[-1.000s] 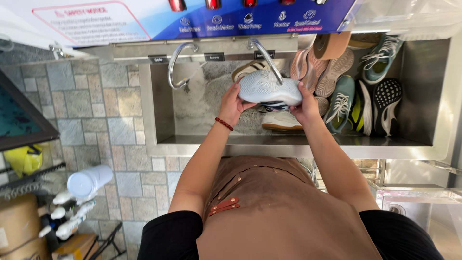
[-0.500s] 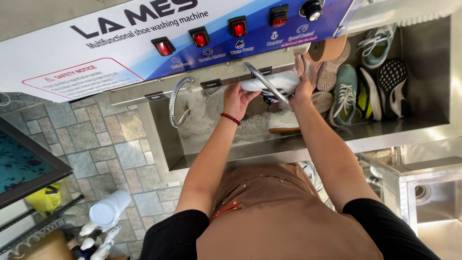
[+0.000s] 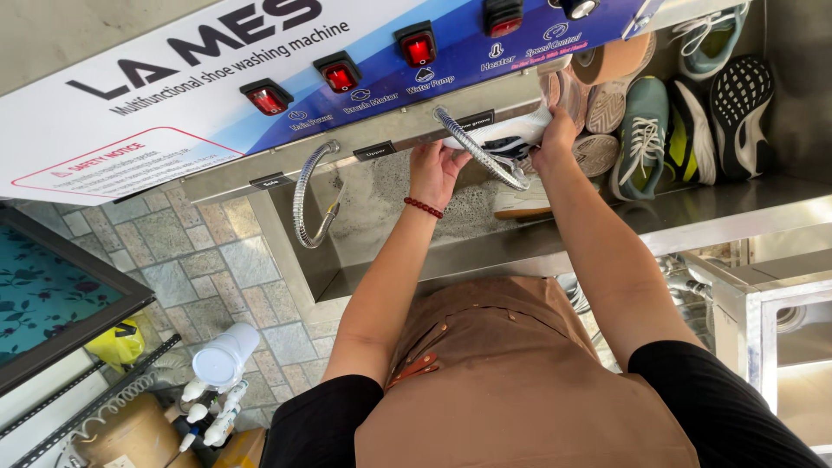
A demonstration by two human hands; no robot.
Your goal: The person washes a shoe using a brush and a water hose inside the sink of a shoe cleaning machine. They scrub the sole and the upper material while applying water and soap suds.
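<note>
I hold a white shoe (image 3: 513,136) with dark markings between both hands, up under the blue and white control panel (image 3: 260,69) at the back of the steel sink (image 3: 390,260). My left hand (image 3: 436,170), with a red bead bracelet on the wrist, grips its left end. My right hand (image 3: 556,139) grips its right end. A flexible metal hose (image 3: 479,148) crosses in front of the shoe. Much of the shoe is hidden behind the hose and my fingers.
A second curved metal hose (image 3: 305,199) hangs at the sink's left. Several shoes (image 3: 667,121) stand stacked in the sink's right part, and a white shoe (image 3: 520,201) lies below my hands. Spray bottles (image 3: 217,407) and a white cup (image 3: 227,355) stand on the paved floor at lower left.
Both hands have lifted the white shoe from the middle of the sink up toward the panel, behind the hose. The view has tilted upward, showing more of the panel.
</note>
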